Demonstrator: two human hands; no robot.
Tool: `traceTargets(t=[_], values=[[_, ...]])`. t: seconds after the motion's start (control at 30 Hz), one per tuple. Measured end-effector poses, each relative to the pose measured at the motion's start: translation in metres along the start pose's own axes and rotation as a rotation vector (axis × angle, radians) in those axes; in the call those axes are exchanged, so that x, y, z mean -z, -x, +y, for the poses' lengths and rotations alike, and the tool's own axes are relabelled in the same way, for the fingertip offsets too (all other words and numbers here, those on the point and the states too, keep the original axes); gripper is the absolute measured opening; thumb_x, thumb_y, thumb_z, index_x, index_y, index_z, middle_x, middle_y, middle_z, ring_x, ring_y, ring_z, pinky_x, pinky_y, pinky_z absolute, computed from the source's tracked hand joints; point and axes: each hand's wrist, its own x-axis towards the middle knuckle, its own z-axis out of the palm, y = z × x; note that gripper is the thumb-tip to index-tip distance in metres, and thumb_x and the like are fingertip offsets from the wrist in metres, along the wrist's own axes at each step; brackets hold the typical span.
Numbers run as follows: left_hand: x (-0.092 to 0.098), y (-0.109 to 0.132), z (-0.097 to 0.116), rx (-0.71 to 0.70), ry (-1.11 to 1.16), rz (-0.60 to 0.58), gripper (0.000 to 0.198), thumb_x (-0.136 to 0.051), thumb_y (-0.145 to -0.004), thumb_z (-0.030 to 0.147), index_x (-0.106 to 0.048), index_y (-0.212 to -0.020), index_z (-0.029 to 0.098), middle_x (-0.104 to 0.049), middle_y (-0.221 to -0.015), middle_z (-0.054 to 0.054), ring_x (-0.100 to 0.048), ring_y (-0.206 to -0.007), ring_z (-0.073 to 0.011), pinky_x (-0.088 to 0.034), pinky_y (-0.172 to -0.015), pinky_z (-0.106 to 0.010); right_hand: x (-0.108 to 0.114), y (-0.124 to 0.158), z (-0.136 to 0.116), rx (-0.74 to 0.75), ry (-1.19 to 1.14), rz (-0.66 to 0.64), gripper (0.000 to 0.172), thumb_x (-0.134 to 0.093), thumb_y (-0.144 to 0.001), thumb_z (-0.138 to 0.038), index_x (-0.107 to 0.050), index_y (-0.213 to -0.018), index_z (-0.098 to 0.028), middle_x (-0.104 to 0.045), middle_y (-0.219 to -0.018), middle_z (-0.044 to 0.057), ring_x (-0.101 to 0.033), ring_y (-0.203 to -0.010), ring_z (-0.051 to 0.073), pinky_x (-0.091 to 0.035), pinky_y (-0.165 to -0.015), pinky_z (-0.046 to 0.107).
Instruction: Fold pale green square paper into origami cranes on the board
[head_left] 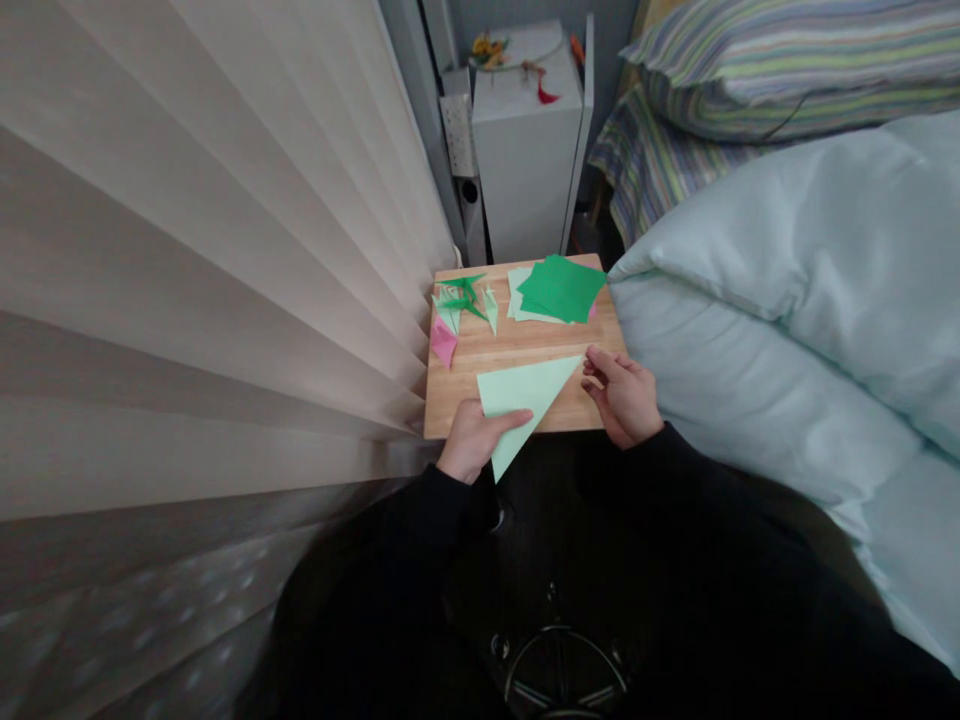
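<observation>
The left hand (472, 440) pinches a pale-green paper triangle (531, 385), thumb on top, over the near edge of a light-brown wooden table (506, 347). The right hand (628, 400) curls loosely just beside the triangle's right tip; whether it grips anything is unclear. Matching corners before pressing should keep creases sharp. Beyond lie a pink folded-paper piece (444, 343), then loose green paper sheets (566, 288).

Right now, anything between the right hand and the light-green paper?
Nothing visible. The right hand is right by one corner of the light-green paper; contact unclear. The left hand grips the other side, and the green sheets lie farther back, both out of the way.
</observation>
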Motion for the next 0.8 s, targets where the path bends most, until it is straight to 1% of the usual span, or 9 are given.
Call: traceTargets(t=[0.1,0.27,0.33,0.43,0.5,0.57,0.63,0.7,0.8], values=[[0.001,-0.001,0.002,0.001,0.073,0.041,0.049,-0.1,-0.053,0.033,-0.084,-0.095,0.016,-0.082,-0.109,-0.011,-0.076,-0.1,-0.0314,-0.058,-0.098,-0.045,-0.002,0.004,-0.001,-0.005,0.009,-0.01,0.042,-0.093,-0.056,-0.053,-0.069,-0.071,-0.022,-0.066,-0.076,-0.001,-0.057,-0.071,0.013,-0.042,-0.062,0.026],[0.001,-0.002,0.004,0.006,0.112,-0.016,0.052,-0.102,-0.051,0.031,-0.084,-0.098,0.016,-0.082,-0.109,-0.011,-0.076,-0.098,-0.0286,-0.057,-0.095,-0.04,-0.01,0.02,0.011,-0.042,0.236,-0.372,0.039,-0.094,-0.059,-0.049,-0.073,-0.074,-0.019,-0.066,-0.071,-0.001,-0.054,-0.068,0.012,-0.039,-0.06,0.025],[0.004,-0.003,0.008,0.021,0.119,-0.029,0.051,-0.102,-0.05,0.036,-0.083,-0.093,0.014,-0.082,-0.101,-0.012,-0.076,-0.092,-0.0284,-0.058,-0.087,-0.037,-0.011,0.022,0.014,-0.064,0.245,-0.412,0.039,-0.095,-0.057,-0.045,-0.07,-0.069,-0.018,-0.06,-0.061,-0.003,-0.045,-0.058,0.009,-0.034,-0.054,0.025],[0.01,-0.003,0.017,0.033,0.283,-0.007,0.056,-0.089,-0.063,0.065,-0.08,-0.079,0.012,-0.08,-0.087,-0.015,-0.075,-0.084,-0.0283,-0.058,-0.071,-0.034,-0.011,0.019,0.013,-0.146,0.054,-0.32,0.046,-0.098,-0.055,-0.042,-0.059,-0.063,-0.018,-0.05,-0.054,-0.007,-0.039,-0.051,0.006,-0.027,-0.046,0.022],[0.008,0.0,0.02,0.043,0.452,-0.029,0.068,-0.071,-0.073,0.079,-0.078,-0.081,0.012,-0.079,-0.092,-0.018,-0.074,-0.087,-0.0282,-0.058,-0.067,-0.034,-0.011,0.016,0.01,-0.193,-0.111,-0.244,0.051,-0.1,-0.053,-0.038,-0.054,-0.063,-0.019,-0.048,-0.055,-0.009,-0.038,-0.05,0.004,-0.026,-0.044,0.019],[-0.002,0.004,0.017,0.01,0.538,-0.008,0.061,-0.069,-0.078,0.072,-0.079,-0.09,0.014,-0.077,-0.105,-0.017,-0.073,-0.094,-0.0258,-0.058,-0.073,-0.032,-0.012,0.015,0.01,-0.232,-0.217,-0.19,0.052,-0.101,-0.051,-0.034,-0.053,-0.065,-0.019,-0.049,-0.057,-0.01,-0.039,-0.05,0.003,-0.029,-0.043,0.016],[-0.019,0.008,0.007,-0.018,0.488,0.012,0.042,-0.082,-0.075,0.051,-0.078,-0.099,0.017,-0.075,-0.112,-0.012,-0.07,-0.097,-0.0212,-0.057,-0.078,-0.029,-0.014,0.018,0.015,-0.258,-0.266,-0.16,0.053,-0.102,-0.051,-0.032,-0.053,-0.066,-0.019,-0.049,-0.058,-0.01,-0.04,-0.05,0.003,-0.031,-0.043,0.014],[-0.036,0.01,-0.006,-0.062,0.409,0.055,0.038,-0.089,-0.068,0.038,-0.077,-0.099,0.019,-0.073,-0.106,-0.007,-0.068,-0.093,-0.018,-0.055,-0.075,-0.027,-0.017,0.024,0.022,-0.257,-0.273,-0.146,0.052,-0.101,-0.052,-0.033,-0.053,-0.066,-0.019,-0.047,-0.055,-0.01,-0.04,-0.05,0.003,-0.032,-0.043,0.015],[-0.052,0.006,-0.018,-0.095,0.418,0.17,0.035,-0.092,-0.064,0.037,-0.073,-0.086,0.018,-0.069,-0.088,-0.001,-0.062,-0.077,-0.0112,-0.049,-0.067,-0.022,-0.022,0.035,0.033,-0.2,-0.232,-0.144,0.048,-0.099,-0.054,-0.037,-0.056,-0.065,-0.019,-0.046,-0.053,-0.01,-0.039,-0.048,0.004,-0.029,-0.042,0.017]])
